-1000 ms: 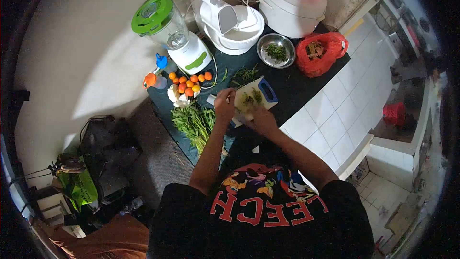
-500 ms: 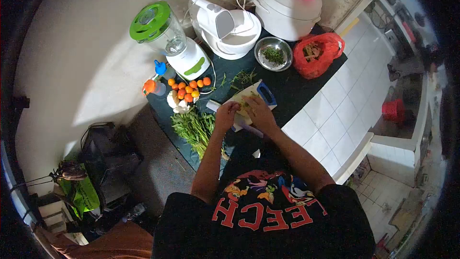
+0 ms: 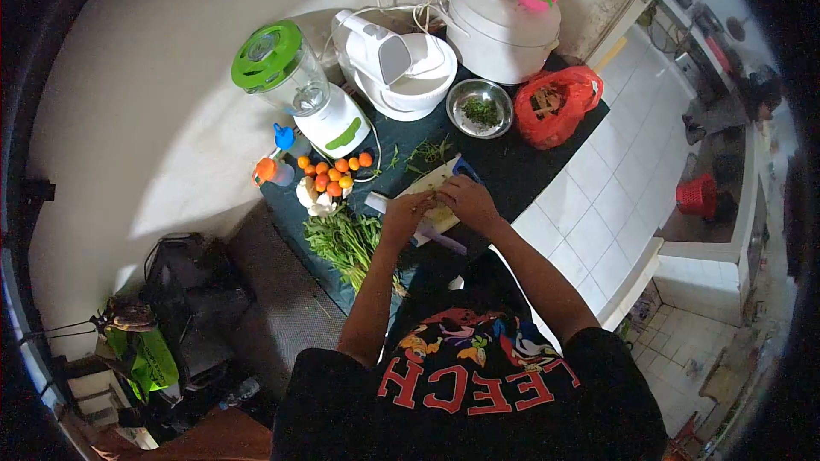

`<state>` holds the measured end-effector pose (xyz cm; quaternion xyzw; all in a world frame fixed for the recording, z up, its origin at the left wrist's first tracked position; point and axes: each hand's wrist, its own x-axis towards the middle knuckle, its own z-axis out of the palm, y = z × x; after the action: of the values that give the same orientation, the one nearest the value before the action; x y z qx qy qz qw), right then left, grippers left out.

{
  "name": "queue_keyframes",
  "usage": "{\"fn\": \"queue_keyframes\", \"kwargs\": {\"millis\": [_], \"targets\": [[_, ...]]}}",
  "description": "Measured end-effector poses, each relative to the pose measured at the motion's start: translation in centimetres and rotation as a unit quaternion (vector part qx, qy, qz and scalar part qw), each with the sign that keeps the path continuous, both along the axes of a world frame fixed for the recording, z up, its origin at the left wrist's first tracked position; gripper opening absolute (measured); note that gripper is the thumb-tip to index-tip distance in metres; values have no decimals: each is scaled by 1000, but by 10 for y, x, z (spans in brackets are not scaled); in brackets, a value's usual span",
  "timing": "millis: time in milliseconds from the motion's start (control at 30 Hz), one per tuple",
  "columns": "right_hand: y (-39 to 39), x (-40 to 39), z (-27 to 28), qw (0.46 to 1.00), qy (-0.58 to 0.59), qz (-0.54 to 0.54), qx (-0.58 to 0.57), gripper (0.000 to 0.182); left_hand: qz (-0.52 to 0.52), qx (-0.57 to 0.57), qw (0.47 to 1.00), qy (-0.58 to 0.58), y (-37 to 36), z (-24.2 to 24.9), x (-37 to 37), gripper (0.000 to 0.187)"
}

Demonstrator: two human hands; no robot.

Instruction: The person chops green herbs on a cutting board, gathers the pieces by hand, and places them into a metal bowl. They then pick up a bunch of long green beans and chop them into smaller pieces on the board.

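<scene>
A white cutting board [image 3: 442,219] with a blue handle end [image 3: 466,170] lies on the dark tabletop, with small yellowish-green bits on it. My left hand [image 3: 408,215] is over the board's left side, fingers curled together. Beside it, my right hand [image 3: 467,202] is bent over the board, fingertips meeting those of the left. What the fingers pinch is too small to make out. A purple handle [image 3: 444,241] lies at the board's near edge, below my hands. Left of my left wrist lies a bunch of leafy greens [image 3: 350,248].
Orange-red tomatoes [image 3: 333,175] and garlic bulbs [image 3: 314,196] sit near the blender [image 3: 329,124]. Behind are a white stand mixer [image 3: 384,55], a steel bowl of chopped greens [image 3: 480,109], a red plastic bag [image 3: 555,119] and a large white lidded pot [image 3: 500,30]. Green scraps [image 3: 427,152] lie beyond the board.
My right hand has drawn in from lying spread on the board to meet my left fingertips. My left hand has shifted slightly. The camera view has tilted a little.
</scene>
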<state>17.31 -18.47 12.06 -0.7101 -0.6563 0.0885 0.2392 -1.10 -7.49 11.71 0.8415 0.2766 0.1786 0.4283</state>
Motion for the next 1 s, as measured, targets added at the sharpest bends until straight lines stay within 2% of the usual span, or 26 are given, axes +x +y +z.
{"fn": "queue_keyframes", "kwargs": {"millis": [33,167,233,333,467,533,567,633,667,700,733,767,833,867,933,1000], "targets": [[0,0,-1,1000,-16,-6,4,22,-29,104,994,1,2,-5,-2,23],[-3,1,18,999,-32,-27,18,23,-71,191,978,32,10,-2,-14,21],[-1,2,27,996,3,-54,-78,25,-79,272,959,22,14,-9,-15,26],[-2,5,25,997,14,-49,-51,27,-89,289,953,11,17,-19,-15,32],[2,8,17,998,12,-64,9,29,-101,274,956,-3,16,-22,-15,31],[2,9,24,996,29,-78,-7,30,-108,263,959,23,15,-19,-13,19],[2,7,27,996,29,-80,-7,30,-109,263,958,22,12,-18,-11,19],[2,3,30,990,77,-118,-5,32,15,13,998,-54,4,-33,-2,18],[1,1,30,990,76,-119,-4,32,14,14,998,-55,0,-42,3,18],[0,-2,27,985,108,-131,-14,32,79,-86,990,-76,-3,-54,8,25],[-1,-7,23,980,139,-143,-24,33,144,-184,968,-96,-7,-57,12,32],[-2,-14,20,979,139,-144,-24,33,143,-184,968,-96,-10,-59,17,32],[-6,-29,9,958,206,-183,83,28,196,-400,875,-190,-18,-56,26,34],[-7,-33,3,958,206,-184,83,28,195,-401,875,-189,-21,-56,30,34],[-7,-40,-6,949,226,-213,46,34,231,-508,788,-262,-24,-67,36,31],[-8,-46,-10,946,232,-226,24,34,226,-490,802,-258,-24,-71,36,31]]}}
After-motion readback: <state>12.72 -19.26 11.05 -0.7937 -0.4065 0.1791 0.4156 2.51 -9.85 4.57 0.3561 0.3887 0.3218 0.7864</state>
